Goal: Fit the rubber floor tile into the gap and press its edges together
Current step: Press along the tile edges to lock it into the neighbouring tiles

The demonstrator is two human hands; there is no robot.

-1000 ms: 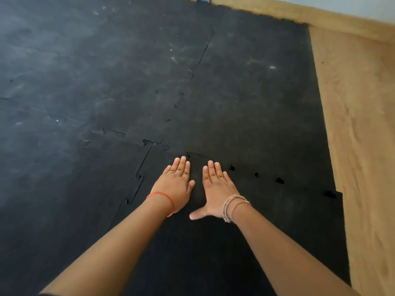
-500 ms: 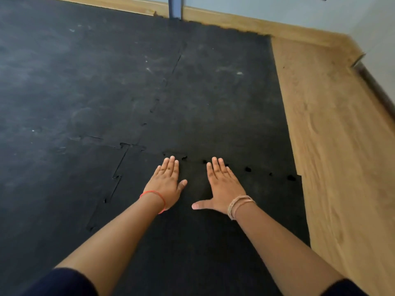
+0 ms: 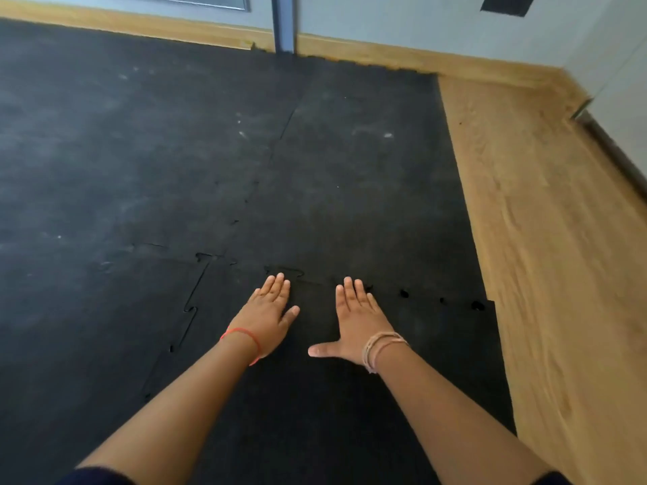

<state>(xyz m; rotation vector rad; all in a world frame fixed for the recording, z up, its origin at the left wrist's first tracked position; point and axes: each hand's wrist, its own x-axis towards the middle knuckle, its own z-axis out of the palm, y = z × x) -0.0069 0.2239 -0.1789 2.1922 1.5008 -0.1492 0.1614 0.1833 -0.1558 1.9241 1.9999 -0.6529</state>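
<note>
rubber tile (image 3: 315, 397) under both flat open palms: left hand (image 3: 268, 315), right hand (image 3: 357, 316), gripping nothing.

Under the palms: both the left hand (image 3: 268, 315) and right hand (image 3: 357, 318) lie flat, fingers spread, on the rubber floor tile (image 3: 315, 397).
Between the hands: a bare strip of tile.
Ahead of the fingertips: the toothed seam (image 3: 402, 293), then flat black matting (image 3: 210, 152).
Right of the right hand: bare tile, then wood floor (image 3: 546, 239).
Far ahead: wall (image 3: 402, 19) and post (image 3: 283, 22).
</note>
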